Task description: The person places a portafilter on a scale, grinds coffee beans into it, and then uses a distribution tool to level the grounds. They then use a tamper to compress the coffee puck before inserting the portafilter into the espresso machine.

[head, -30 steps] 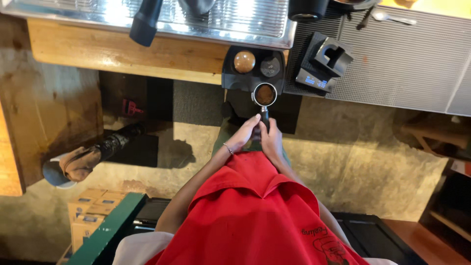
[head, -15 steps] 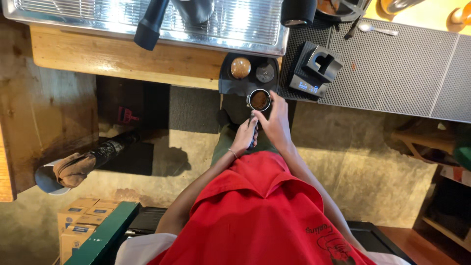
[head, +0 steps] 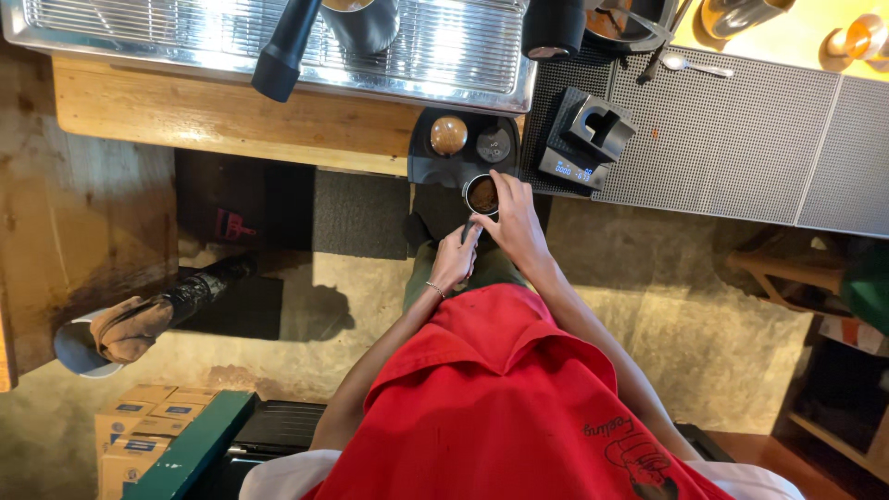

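Note:
A metal portafilter filled with brown ground coffee is held in front of me, just below a black tamping mat. My left hand grips its black handle from below. My right hand wraps around the basket's right side, fingers on the rim. On the mat stand a wooden-topped tamper and a dark round distributor. I wear a red apron.
A steel drip tray of an espresso machine runs along the top, with a black steam-wand handle. A black scale sits on a grey perforated mat. A spoon lies farther back. Cardboard boxes stand on the floor at lower left.
The view has shifted so the counter sits lower and closer. Both hands have carried the portafilter up toward the tamping mat, and the right hand now closes around the basket.

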